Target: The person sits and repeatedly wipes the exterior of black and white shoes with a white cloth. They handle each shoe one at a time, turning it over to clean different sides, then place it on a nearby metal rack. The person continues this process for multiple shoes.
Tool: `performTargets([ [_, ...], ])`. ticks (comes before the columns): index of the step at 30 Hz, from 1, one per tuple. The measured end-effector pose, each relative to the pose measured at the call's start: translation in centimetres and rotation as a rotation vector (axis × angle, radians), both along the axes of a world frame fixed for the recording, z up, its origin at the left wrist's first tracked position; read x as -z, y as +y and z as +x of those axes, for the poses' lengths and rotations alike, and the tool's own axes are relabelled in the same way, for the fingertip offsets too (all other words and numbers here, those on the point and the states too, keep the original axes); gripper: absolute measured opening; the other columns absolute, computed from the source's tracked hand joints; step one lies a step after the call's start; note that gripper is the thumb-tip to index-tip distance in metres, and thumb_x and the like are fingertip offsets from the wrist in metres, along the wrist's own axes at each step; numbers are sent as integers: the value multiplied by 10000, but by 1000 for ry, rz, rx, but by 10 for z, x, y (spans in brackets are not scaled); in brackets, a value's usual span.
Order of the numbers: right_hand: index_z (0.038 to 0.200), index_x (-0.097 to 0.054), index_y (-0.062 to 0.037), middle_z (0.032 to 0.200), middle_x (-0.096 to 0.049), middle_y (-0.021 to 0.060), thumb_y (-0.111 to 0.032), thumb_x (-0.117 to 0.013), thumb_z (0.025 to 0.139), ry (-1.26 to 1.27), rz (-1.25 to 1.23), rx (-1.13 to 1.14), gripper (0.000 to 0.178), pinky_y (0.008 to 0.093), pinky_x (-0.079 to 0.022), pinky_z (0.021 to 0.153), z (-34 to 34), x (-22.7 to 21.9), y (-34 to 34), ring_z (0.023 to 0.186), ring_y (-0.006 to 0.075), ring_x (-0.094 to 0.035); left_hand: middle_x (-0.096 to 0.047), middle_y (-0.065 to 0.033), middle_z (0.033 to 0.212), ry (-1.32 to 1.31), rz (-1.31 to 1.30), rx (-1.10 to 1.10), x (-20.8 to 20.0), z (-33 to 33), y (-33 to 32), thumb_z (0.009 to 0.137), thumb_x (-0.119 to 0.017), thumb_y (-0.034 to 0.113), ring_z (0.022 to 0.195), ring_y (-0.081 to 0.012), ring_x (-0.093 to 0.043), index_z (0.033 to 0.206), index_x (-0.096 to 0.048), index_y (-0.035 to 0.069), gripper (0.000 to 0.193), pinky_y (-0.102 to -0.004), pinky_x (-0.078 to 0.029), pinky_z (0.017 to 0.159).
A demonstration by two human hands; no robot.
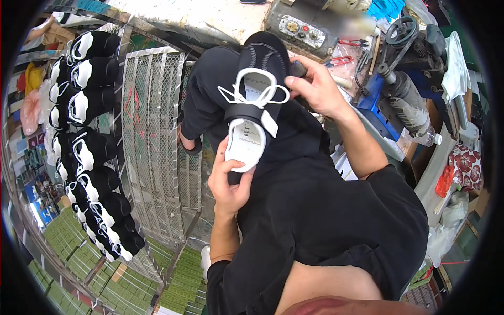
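A black shoe [266, 50] with a white lining, white laces [273, 94] and a black strap [245, 112] lies over my lap, its toe pointing away from me. My left hand [231, 184] grips the white heel end, thumb and fingers on its rim. Beside the toe, on the right, my right hand [320, 89] is closed around a small dark rounded piece [298, 69]. What kind of thing that piece is cannot be made out. A white tab [269, 124] sticks out at the strap's right end.
At left, a rack holds several black-and-white shoes [94, 73]. A mesh panel [152, 142] stands nearer my knees. Ahead are a bench [210, 16], a control box [302, 31] and red-handled snips [341, 61]. A machine with a handwheel [401, 31] stands right.
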State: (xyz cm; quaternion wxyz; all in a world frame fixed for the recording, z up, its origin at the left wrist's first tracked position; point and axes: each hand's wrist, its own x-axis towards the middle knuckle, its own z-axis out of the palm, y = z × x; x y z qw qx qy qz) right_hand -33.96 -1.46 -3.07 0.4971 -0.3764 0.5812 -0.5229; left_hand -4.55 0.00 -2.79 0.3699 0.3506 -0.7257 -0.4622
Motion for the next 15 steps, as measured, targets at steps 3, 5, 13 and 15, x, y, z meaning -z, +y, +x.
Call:
performTargets([
  [3, 1107, -612, 16, 785, -646, 49, -207, -680, 965, -175, -8, 12, 274, 276, -563, 584, 1, 1, -2, 638, 116, -643, -445, -305, 1469, 260, 374, -23, 8, 12, 3, 817, -766, -14, 1324, -292, -508, 1115, -490, 73, 415, -407, -396, 1101],
  [5, 1058, -608, 9, 772, -642, 47, -212, -680, 967, -179, -25, 63, 250, 271, -559, 568, 4, 1, -3, 629, 117, -645, -451, -300, 1467, 355, 535, -27, 6, 19, 3, 817, -782, 11, 1319, -294, -516, 1097, -493, 83, 409, -411, -401, 1099],
  [13, 1030, -613, -19, 795, -656, 50, -243, -666, 983, -320, -21, 111, 235, 268, -556, 586, 8, -4, -1, 653, 118, -655, -475, -323, 1446, 419, 499, -1, 6, 20, -1, 818, -805, 20, 1251, -300, -592, 1062, -537, 70, 366, -363, -481, 1021],
  [15, 1078, -620, -22, 864, -670, 45, -291, -614, 1012, -337, -33, 138, 277, 268, -560, 639, 7, -2, -2, 728, 114, -664, -516, -338, 1393, 110, 104, 77, 6, 21, -6, 784, -813, 10, 1251, -374, -591, 1014, -559, 64, 346, -394, -501, 999],
])
